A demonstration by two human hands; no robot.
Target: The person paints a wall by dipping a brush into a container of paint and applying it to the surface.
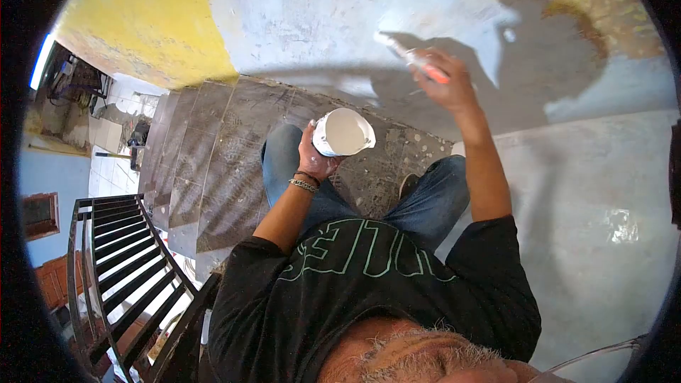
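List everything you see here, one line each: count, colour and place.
wall: one, blue-grey with yellow patch upper left
cup: one, white, in the left hand
tool: one, orange handle, pale tip, in the right hand, at the wall
tiled steps: several, dark grey, centre left
railing: one, black metal, lower left
bracelet: one, silver, left wrist
T-shirt: one, black, green letters, bottom centre
jeans: one pair, blue, centre
left hand: one, gripping the cup
right hand: one, raised, gripping the tool
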